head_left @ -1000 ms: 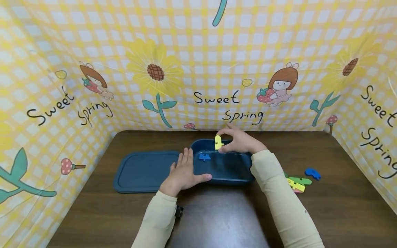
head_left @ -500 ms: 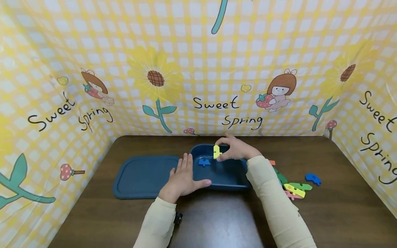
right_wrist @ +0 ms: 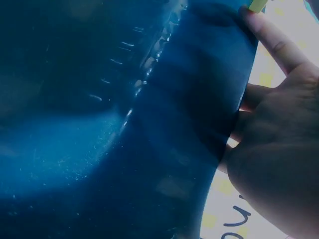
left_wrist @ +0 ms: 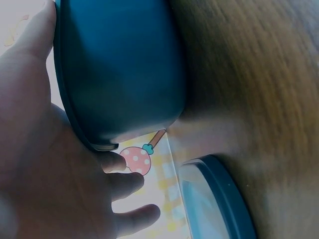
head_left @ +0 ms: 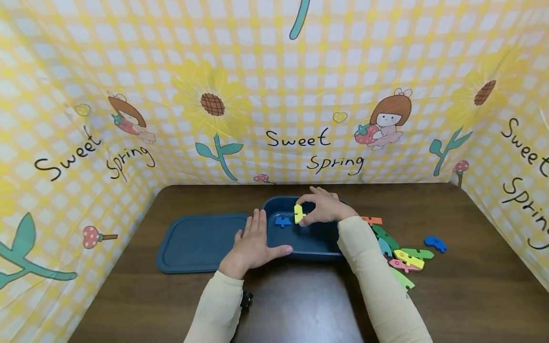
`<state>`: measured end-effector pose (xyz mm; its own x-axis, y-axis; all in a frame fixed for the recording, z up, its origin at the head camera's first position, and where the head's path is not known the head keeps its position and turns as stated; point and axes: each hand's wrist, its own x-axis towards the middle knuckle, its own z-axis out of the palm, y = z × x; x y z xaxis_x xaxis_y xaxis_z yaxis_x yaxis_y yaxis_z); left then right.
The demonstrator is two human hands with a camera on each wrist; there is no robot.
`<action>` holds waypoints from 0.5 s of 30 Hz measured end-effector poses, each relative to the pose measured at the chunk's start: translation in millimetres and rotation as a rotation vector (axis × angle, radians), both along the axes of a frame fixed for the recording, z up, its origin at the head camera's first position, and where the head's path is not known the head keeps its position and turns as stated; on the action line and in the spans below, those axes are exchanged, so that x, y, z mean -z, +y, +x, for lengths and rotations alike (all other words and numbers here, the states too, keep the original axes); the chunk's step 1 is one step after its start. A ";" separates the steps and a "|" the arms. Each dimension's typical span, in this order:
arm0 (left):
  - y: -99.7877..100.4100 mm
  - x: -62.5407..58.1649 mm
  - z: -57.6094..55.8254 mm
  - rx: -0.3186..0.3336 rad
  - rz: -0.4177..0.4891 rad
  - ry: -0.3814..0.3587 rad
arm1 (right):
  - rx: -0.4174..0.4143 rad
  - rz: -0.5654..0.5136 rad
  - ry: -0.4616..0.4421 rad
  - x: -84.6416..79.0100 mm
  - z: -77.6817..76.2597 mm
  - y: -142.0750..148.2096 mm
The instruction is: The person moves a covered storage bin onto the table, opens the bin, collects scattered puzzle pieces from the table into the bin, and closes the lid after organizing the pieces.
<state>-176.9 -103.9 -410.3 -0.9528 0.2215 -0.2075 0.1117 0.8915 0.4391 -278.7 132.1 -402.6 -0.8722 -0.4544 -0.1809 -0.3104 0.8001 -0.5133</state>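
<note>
A dark blue rectangular box [head_left: 317, 256] stands in the middle of the table, with a blue puzzle-like piece [head_left: 282, 221] lying inside at its left. My left hand [head_left: 249, 247] rests against the box's left front corner, fingers straight along its side and thumb over the front rim. In the left wrist view that hand [left_wrist: 60, 164] lies along the box's outer wall. Over the box, my right hand [head_left: 325, 207] pinches a yellow notched piece [head_left: 298, 214] between thumb and index finger. Only a corner of the yellow piece [right_wrist: 257, 5] shows in the right wrist view.
Left of the box lies a matching blue lid [head_left: 201, 245]. To the right sits a loose pile with a yellow piece [head_left: 409, 258], an orange piece [head_left: 374, 220], a pink piece [head_left: 403, 266] and green ones; a blue curved piece [head_left: 435, 244] lies farther right. Patterned cloth surrounds the table.
My right hand has lowered the yellow piece slightly and shifted it left inside the box area. More of the pile shows beside my right sleeve. The left hand stays in place.
</note>
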 end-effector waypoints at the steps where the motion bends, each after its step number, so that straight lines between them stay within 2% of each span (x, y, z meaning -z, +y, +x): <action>1: -0.4 0.0 -0.2 -0.002 -0.001 0.001 | 0.001 0.002 0.002 0.2 -0.4 -0.5; 15: -0.2 0.5 -1.9 0.003 -0.011 -0.005 | 0.011 0.061 0.000 3.0 -2.4 -1.4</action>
<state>-178.7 -104.2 -410.8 -0.9512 0.2219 -0.2145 0.1121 0.8959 0.4298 -281.0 130.7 -405.5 -0.8769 -0.4333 -0.2081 -0.3016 0.8331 -0.4637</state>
